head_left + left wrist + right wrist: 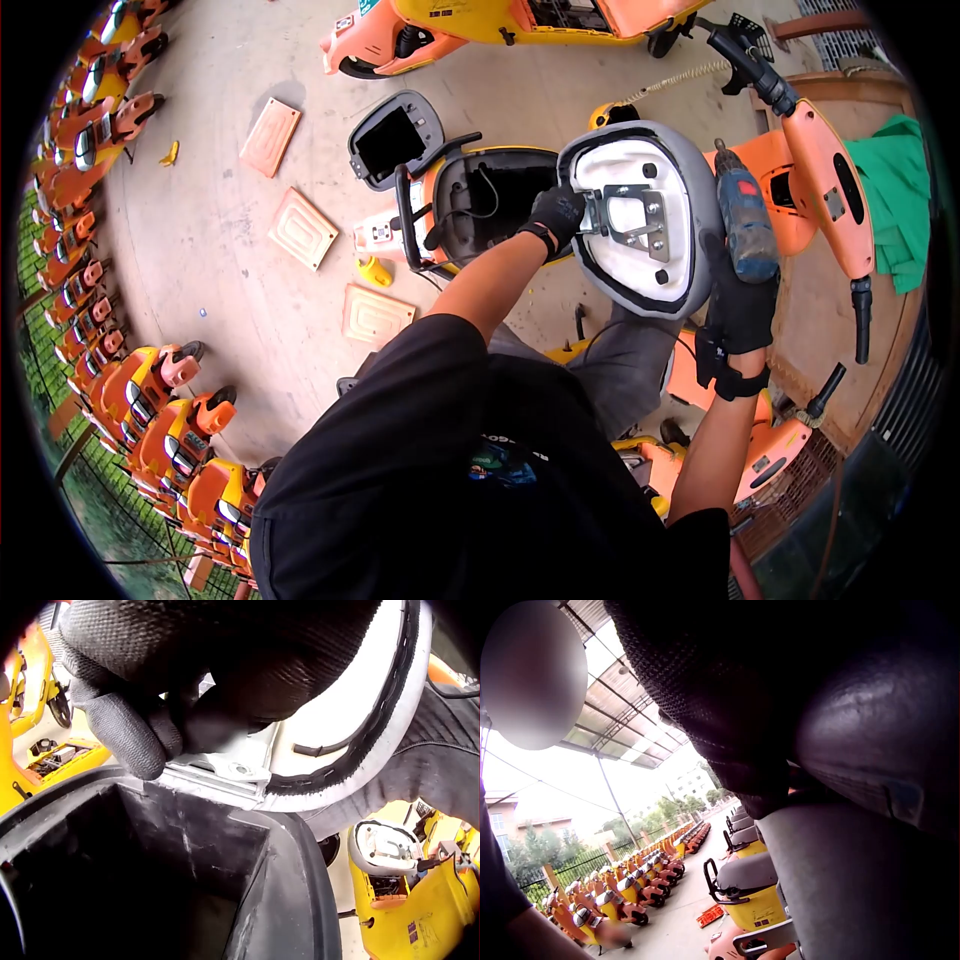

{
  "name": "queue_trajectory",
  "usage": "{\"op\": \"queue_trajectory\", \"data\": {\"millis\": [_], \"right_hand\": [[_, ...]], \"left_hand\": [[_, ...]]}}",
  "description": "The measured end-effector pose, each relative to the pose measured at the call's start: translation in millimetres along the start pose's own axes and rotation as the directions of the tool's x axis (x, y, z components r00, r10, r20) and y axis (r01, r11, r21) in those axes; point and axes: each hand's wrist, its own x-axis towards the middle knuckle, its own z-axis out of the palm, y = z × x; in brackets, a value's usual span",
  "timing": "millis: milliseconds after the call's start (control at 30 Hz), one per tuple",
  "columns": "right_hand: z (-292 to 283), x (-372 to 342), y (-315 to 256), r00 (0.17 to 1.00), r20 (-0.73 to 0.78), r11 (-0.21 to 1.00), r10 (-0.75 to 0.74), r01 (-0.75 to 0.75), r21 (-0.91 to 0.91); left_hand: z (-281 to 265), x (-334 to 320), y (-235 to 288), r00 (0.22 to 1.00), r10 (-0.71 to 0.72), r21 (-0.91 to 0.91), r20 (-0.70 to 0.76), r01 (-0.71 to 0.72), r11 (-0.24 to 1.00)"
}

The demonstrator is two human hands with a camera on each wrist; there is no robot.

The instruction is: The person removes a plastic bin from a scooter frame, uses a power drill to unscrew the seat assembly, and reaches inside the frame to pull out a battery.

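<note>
An orange scooter's grey seat (690, 180) stands tipped up, showing its white underside and metal bracket (655, 225). My left hand (558, 212), in a black glove, has its fingers curled at the metal hinge (217, 776) along the rim of the black storage bin (300, 877). Whether a small part sits between those fingertips, I cannot tell. My right hand (745, 305), also gloved, grips a power drill (745, 220) beside the seat, chuck pointing forward. In the right wrist view the glove (705, 712) overlaps the grey seat; the drill's handle is hidden.
Behind the bin lies a raised black lid (430, 120). Orange panels (270, 137) and a yellow piece (374, 272) lie on the concrete floor. Handlebars (830, 190) rise at right, near a green cloth (890, 200). Parked scooters (150, 410) line the left side.
</note>
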Motion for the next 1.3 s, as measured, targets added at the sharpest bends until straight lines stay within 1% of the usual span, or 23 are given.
{"op": "queue_trajectory", "data": {"millis": [100,267,300,367,400,433,500,533,600,633,667,700,767,800,900,1000,1033,1100,1133,1167,1233,1267,1300], "right_hand": [[0,1,-3,0.999,0.033,1.0,-0.017,0.017,0.001],[2,2,3,0.999,0.011,0.999,-0.043,0.043,-0.029],[1,2,0,0.999,0.042,1.0,0.006,-0.007,0.018],[4,1,-1,0.996,0.082,0.996,0.042,-0.048,0.073],[6,3,5,1.0,0.021,0.999,-0.005,0.004,0.053],[7,3,9,0.998,-0.039,0.998,-0.051,0.052,0.03],[7,4,8,0.997,-0.042,0.997,-0.059,0.061,0.038],[8,3,5,0.997,-0.046,0.996,-0.062,0.065,0.067],[8,2,2,0.996,-0.053,0.992,-0.071,0.076,0.102],[7,3,3,0.997,-0.038,0.993,-0.067,0.071,0.097],[6,3,4,0.998,-0.022,0.994,-0.063,0.065,0.091],[7,5,6,0.997,-0.026,0.993,-0.067,0.069,0.096],[8,7,11,0.99,-0.042,0.99,-0.137,0.139,0.032],[8,5,9,0.99,-0.048,0.99,-0.133,0.134,0.031],[6,5,0,0.996,-0.016,0.993,-0.093,0.094,0.071],[7,4,-3,0.991,-0.031,0.989,-0.129,0.131,0.075],[6,4,-5,0.988,-0.033,0.988,-0.151,0.152,0.033],[6,8,0,0.985,-0.028,0.982,-0.173,0.174,0.075],[6,9,2,0.983,-0.024,0.98,-0.184,0.186,0.071],[6,10,6,0.984,-0.036,0.982,-0.175,0.177,0.062],[9,14,14,0.981,-0.023,0.965,-0.195,0.196,0.174],[11,13,10,0.969,-0.079,0.951,-0.235,0.246,0.19],[9,9,5,0.968,-0.087,0.951,-0.235,0.247,0.185]], "left_hand": [[-4,-2,3,0.998,-0.004,-0.047,-0.062,0.001,0.999],[-20,-9,10,0.977,-0.186,-0.136,0.105,0.199,0.97],[-29,-13,12,0.977,-0.19,-0.133,0.101,0.203,0.97],[-43,-24,10,0.955,-0.27,-0.335,0.121,0.295,0.895],[-45,-24,1,0.976,-0.16,-0.381,0.145,0.204,0.902],[-48,-28,-4,0.956,-0.255,-0.476,0.143,0.293,0.829],[-67,-43,-21,0.96,-0.277,-0.57,0.047,0.253,0.782],[-71,-51,-31,0.938,-0.348,-0.713,-0.004,0.241,0.658],[-116,-74,-41,0.904,-0.423,-0.905,0.069,0.236,0.355],[-141,-84,-53,0.913,-0.408,-0.89,-0.007,0.181,0.42],[-144,-89,-69,0.863,-0.493,-0.912,-0.112,0.108,0.395],[-165,-96,-74,0.788,-0.608,-0.954,-0.101,0.096,0.283],[-181,-102,-108,0.733,-0.659,-0.977,-0.168,-0.037,0.208],[-177,-101,-141,0.792,-0.602,-0.989,-0.098,-0.012,0.145],[-197,-114,-173,0.819,-0.569,-0.997,0.075,0.064,-0.04],[-185,-126,-174,0.822,-0.568,-0.978,-0.031,0.093,0.188],[-168,-128,-182,0.815,-0.564,-0.902,-0.129,0.14,0.409],[-161,-138,-162,0.787,-0.554,-0.752,-0.271,0.186,0.632],[-160,-143,-148,0.768,-0.587,-0.78,-0.255,0.196,0.595],[-120,-140,-177,0.746,-0.603,-0.709,-0.282,0.262,0.655],[-135,-156,-130,0.738,-0.628,-0.793,-0.247,0.218,0.568],[-130,-160,-135,0.819,-0.568,-0.772,-0.081,0.309,0.555],[-121,-164,-133,0.797,-0.597,-0.695,-0.089,0.38,0.61]]}}
